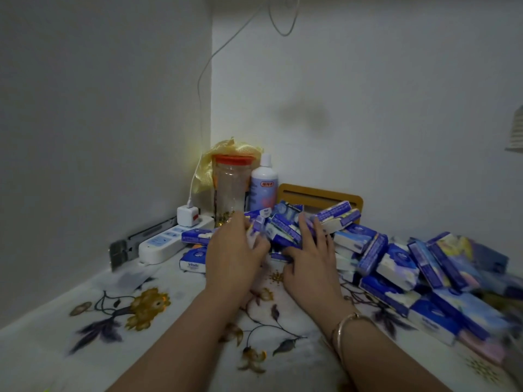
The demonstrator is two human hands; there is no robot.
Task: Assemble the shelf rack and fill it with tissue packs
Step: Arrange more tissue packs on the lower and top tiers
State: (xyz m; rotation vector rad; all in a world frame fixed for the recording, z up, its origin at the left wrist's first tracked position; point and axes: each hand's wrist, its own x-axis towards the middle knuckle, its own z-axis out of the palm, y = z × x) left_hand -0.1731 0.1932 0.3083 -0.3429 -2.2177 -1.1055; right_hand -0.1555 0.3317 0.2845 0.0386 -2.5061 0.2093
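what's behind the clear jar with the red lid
A crinkled yellow bag bunches up behind the clear jar, in the wall corner. The jar hides the bag's lower part.

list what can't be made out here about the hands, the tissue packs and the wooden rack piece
Head view, the only one:
- Left hand and right hand: fingertips buried among the tissue packs, so what they grip is unclear.
- Wooden rack piece: lower part hidden behind the packs.
- Packs at right: motion-blurred and cut off by the frame edge, uncountable.
- Bottle label: too small to read.
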